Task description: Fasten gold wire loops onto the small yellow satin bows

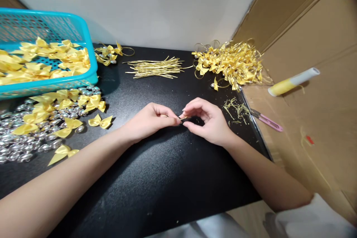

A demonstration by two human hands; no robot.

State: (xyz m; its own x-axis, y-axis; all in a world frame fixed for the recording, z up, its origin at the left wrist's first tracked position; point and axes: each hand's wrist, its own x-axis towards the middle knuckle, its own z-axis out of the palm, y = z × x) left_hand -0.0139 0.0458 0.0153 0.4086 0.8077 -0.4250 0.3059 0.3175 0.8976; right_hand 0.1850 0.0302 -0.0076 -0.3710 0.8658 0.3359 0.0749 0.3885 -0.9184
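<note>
My left hand (152, 122) is closed in a pinch on a thin gold tie (183, 118) above the black table. Only a short bit of the tie shows past the fingertips; the rest is hidden by the fingers. My right hand (208, 121) faces it with curved fingers, thumb and fingertips apart around the tie's end. Whether a right fingertip touches the tie is hard to make out. Beyond both hands lies a bundle of straight gold ties (156, 67). A yellow ribbon bow (100, 121) rests to the left of my left hand.
A turquoise basket (93, 59) of yellow bows stands at the left, with silver beads (41, 143) before it. Finished-looking bow loops (231, 63) are heaped at the back right. Gold clippings (237, 111), a pink-handled cutter (269, 122) and a yellow-white roll (294, 81) lie to the right.
</note>
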